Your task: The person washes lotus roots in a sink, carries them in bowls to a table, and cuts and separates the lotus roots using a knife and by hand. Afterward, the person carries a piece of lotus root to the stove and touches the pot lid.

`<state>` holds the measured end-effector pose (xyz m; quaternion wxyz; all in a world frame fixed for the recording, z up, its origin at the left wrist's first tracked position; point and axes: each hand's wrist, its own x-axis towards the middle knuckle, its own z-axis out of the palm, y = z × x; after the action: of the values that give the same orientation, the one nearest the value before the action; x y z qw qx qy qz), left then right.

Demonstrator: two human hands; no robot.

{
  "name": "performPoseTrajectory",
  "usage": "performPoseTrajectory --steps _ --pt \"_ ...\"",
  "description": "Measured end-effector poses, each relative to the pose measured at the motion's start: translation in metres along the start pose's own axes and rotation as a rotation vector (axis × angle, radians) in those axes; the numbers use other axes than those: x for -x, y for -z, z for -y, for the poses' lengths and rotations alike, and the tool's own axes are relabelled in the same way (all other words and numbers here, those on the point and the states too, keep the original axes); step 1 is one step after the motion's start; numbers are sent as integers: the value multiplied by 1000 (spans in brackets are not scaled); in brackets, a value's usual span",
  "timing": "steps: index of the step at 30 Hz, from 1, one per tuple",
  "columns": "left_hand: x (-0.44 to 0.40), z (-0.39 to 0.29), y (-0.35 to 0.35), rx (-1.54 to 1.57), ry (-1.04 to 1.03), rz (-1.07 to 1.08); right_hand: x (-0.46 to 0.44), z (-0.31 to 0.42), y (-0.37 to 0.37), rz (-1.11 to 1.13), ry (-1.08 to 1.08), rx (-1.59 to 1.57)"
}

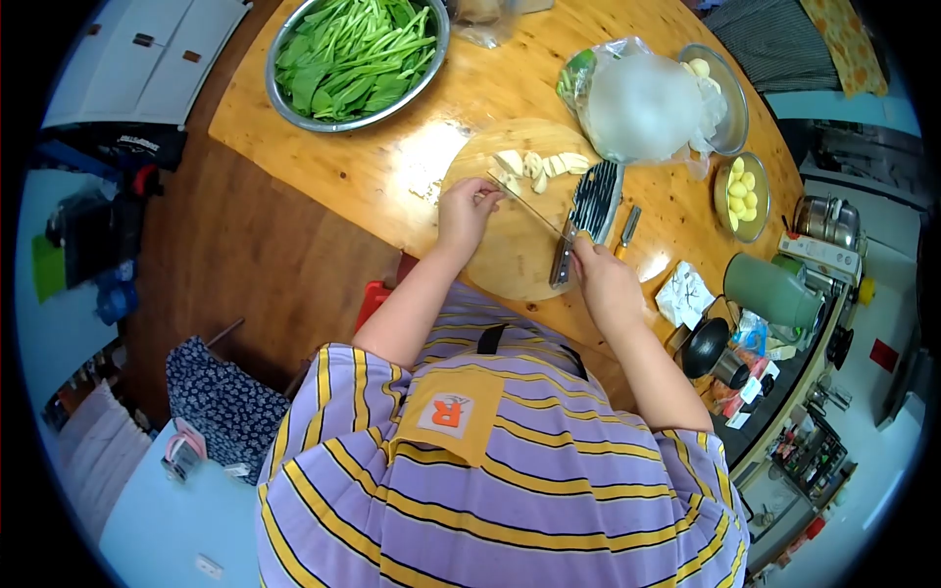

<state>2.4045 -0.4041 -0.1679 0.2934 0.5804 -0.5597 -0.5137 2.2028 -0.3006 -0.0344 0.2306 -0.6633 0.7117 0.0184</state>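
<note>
My right hand [606, 284] is closed around the handle of a thin knife [529, 207], whose blade slants across the round wooden cutting board [500, 265]. At the blade's tip, my left hand [467, 211] has its fingers pinched together; what they hold, if anything, is hidden. Cut pale pieces [542, 169], perhaps potato, lie along the far part of the board. A cleaver [594, 201] with a dark-patterned blade rests on the board's right side, its handle beside my right hand. Just right of it lies a peeler [630, 227] with an orange handle.
A metal bowl of leafy greens [358, 59] stands at the far left of the wooden table [343, 162]. Plastic bags [637, 103], a clear bowl [735, 108] and a bowl of peeled yellowish pieces [742, 196] are at the right. Nearer are crumpled paper [683, 295] and a green container [774, 291].
</note>
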Motion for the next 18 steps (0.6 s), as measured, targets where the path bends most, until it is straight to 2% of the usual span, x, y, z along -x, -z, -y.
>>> performPoseTrajectory --steps 6,11,18 --pt "-2 0 1 9 -6 9 -7 3 -1 10 33 40" --pt "-1 10 -1 33 -7 22 -43 -11 -72 -5 1 -179" --pt "8 -19 2 -206 -160 48 -46 -12 -77 -47 -71 -386"
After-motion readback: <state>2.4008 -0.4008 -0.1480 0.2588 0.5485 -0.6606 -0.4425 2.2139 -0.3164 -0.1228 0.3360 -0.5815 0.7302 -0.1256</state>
